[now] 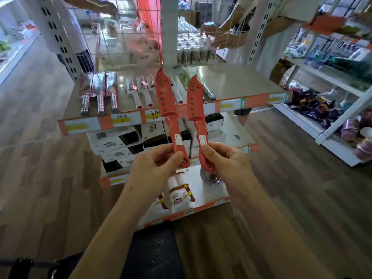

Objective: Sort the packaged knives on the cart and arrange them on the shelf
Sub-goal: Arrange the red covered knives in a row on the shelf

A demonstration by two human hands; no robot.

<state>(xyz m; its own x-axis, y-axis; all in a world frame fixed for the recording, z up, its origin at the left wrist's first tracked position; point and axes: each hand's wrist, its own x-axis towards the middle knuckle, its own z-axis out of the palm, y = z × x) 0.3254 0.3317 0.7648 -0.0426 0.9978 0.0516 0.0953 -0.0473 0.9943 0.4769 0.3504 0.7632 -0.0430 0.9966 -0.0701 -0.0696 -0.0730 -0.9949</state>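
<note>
Clamping handles, left hand (157, 168) holds the left knife (165, 93), right hand (225, 160) the right knife (194, 101), both red-sheathed.

Top shelf (241, 81): right half is bare from front edge to back, open to approach from the front. Steel-handled knives (98, 93) fill the left front corner, with white-handled knives (141, 91) just beside them toward the middle. Green packs (188, 74) sit mid-shelf near the back. Wire grid (128, 37) closes the back edge. Left red knife (165, 93) and right red knife (195, 101) are held upright across the middle of the front edge.
</note>
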